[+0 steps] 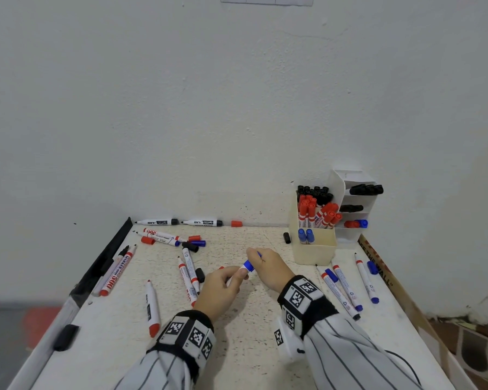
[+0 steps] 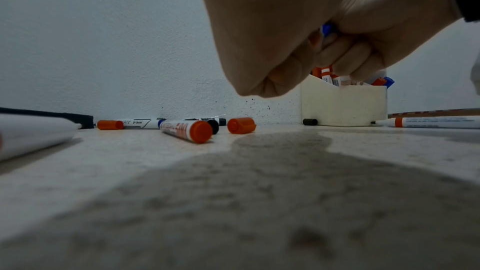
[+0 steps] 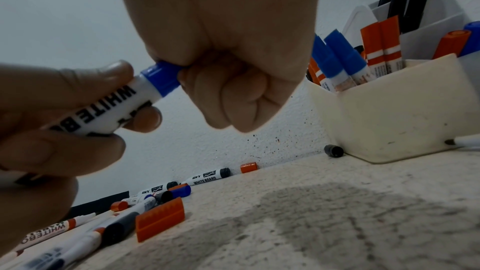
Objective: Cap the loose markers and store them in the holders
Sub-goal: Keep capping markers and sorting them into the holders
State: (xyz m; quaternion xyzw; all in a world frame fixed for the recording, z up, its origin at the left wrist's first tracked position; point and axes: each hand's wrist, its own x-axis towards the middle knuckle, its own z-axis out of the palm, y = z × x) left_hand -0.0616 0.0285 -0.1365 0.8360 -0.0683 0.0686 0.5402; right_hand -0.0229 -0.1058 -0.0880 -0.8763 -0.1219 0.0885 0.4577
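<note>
Above the middle of the table, my left hand (image 1: 228,282) grips the white barrel of a blue whiteboard marker (image 3: 103,110). My right hand (image 1: 265,266) is curled round its blue cap (image 3: 162,77), which sits on the marker's tip end. In the left wrist view only a sliver of the blue cap (image 2: 327,29) shows between the left hand (image 2: 265,38) and the right hand (image 2: 389,28). A cream holder (image 1: 316,253) with capped red, black and blue markers stands at the back right. Behind it is a white tiered holder (image 1: 358,235).
Several uncapped markers lie at the left (image 1: 116,273), in the middle (image 1: 188,277) and at the right (image 1: 340,291). A loose red cap (image 1: 236,223) lies at the wall, a black cap (image 1: 286,237) beside the cream holder, a blue cap (image 1: 372,267) at the right. A black strip edges the table's left side.
</note>
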